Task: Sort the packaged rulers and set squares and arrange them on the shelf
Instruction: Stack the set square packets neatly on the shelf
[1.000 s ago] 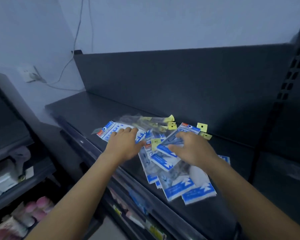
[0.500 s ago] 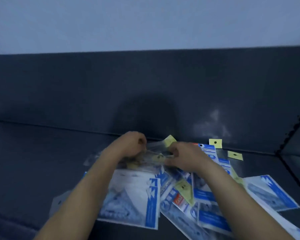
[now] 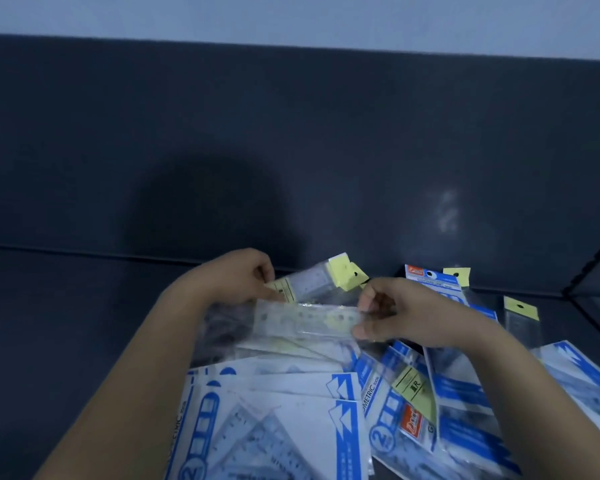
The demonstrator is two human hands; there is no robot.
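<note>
The left hand (image 3: 234, 277) has its fingers curled in, pinching the left end of a clear ruler packet with a pale yellow header card (image 3: 314, 280), which slants up to the right just above the heap. Whether it also grips the packet below cannot be told. The right hand (image 3: 400, 313) pinches the right end of a long clear plastic ruler packet (image 3: 309, 319) between thumb and bent fingers. This packet lies level between the two hands, its left end right under the left hand. Beneath them a loose pile of blue-and-white set square packets (image 3: 291, 434) spreads toward the near edge. On them the letters "OMETRIC" and a circled "2" can be read. A yellow label (image 3: 414, 388) on one clear sleeve shows an "R", and below it sits an orange brand patch (image 3: 413, 422) too blurred to read. At the far right lie a blue-headed packet (image 3: 430, 277) and a narrow clear sleeve with a yellow tab (image 3: 520, 311). Everything rests on a dark grey metal shelf (image 3: 66, 323) with a matching upright back panel (image 3: 291, 133), and a pale wall (image 3: 291, 15) shows above.
</note>
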